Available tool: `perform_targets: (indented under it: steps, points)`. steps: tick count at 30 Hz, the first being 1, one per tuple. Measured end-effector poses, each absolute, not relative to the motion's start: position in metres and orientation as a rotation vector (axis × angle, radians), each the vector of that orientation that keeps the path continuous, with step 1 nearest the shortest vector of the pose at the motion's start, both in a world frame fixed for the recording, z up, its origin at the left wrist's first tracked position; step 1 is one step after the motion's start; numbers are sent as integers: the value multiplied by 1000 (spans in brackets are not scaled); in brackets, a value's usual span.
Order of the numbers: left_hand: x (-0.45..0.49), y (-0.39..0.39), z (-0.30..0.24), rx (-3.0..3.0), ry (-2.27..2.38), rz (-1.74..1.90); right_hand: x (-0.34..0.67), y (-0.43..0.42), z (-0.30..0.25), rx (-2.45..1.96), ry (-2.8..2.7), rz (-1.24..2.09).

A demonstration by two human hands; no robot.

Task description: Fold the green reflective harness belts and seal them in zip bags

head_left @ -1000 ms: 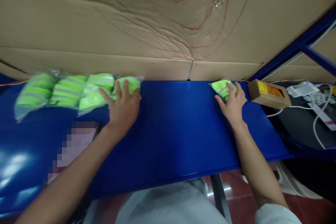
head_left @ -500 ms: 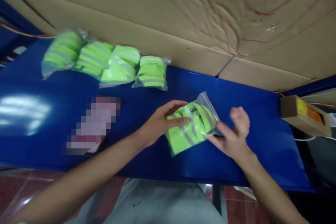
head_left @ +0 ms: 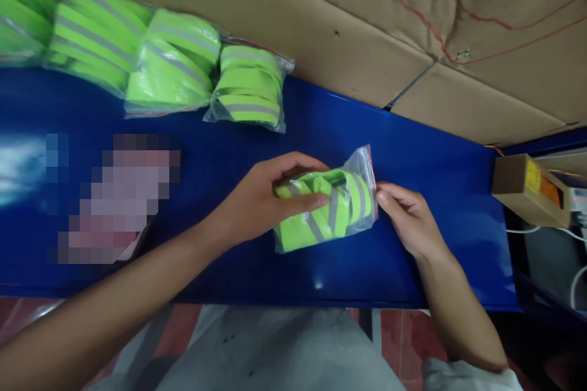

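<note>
A clear zip bag holding a folded neon-green vest with grey reflective stripes [head_left: 328, 211] lies near the middle of the blue table [head_left: 413, 153]. My left hand [head_left: 257, 201] wraps over its left end, thumb below and fingers on top. My right hand [head_left: 408, 217] pinches the bag's right edge at the red zip strip.
A row of several bagged green vests [head_left: 169, 64] lies along the back left of the table against a cardboard wall [head_left: 367, 30]. A brown cardboard box with a yellow label [head_left: 527, 189] sits at the right end, beside white cables. A blurred flat item [head_left: 114, 195] lies at left.
My right hand brought a bagged vest from the right end to the table's middle and my left hand left the row and took hold of it. The right fingers have closed on the bag's edge.
</note>
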State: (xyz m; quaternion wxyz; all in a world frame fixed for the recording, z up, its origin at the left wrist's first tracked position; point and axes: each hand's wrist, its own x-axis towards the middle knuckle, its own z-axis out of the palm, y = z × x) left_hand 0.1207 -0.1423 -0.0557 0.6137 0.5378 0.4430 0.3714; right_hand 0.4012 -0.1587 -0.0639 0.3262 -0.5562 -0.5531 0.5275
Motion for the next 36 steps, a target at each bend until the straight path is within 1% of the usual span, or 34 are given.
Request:
perform_targets:
  steps: [4, 11, 14, 17, 19, 22, 28, 32, 36]
  points:
    - [123, -142, -57, 1284, 981, 831, 399, -160, -61, -1482, -1391, 1402]
    - [125, -143, -57, 1035, 968, 929, 402, -160, -63, -1479, -1258, 1313]
    - [125, -145, -59, 1054, 904, 874, 401, -160, -63, -1478, -1283, 1217]
    - [126, -148, -65, 1163, 862, 739, 400, -166, -59, -1455, -1285, 1153]
    - [127, -148, -69, 1228, 873, 675, 400, -172, -55, -1448, -1276, 1168]
    - [130, -148, -72, 1262, 889, 671, 400, -175, -51, -1434, -1240, 1197]
    - [133, -150, -76, 1041, 830, 707, 399, -167, -51, -1493, -1250, 1232]
    - [135, -151, -76, 983, 822, 671, 403, -168, -55, -1499, -1286, 1273]
    - [134, -150, -71, 860, 859, 634, 407, -165, -59, -1546, -1303, 1240]
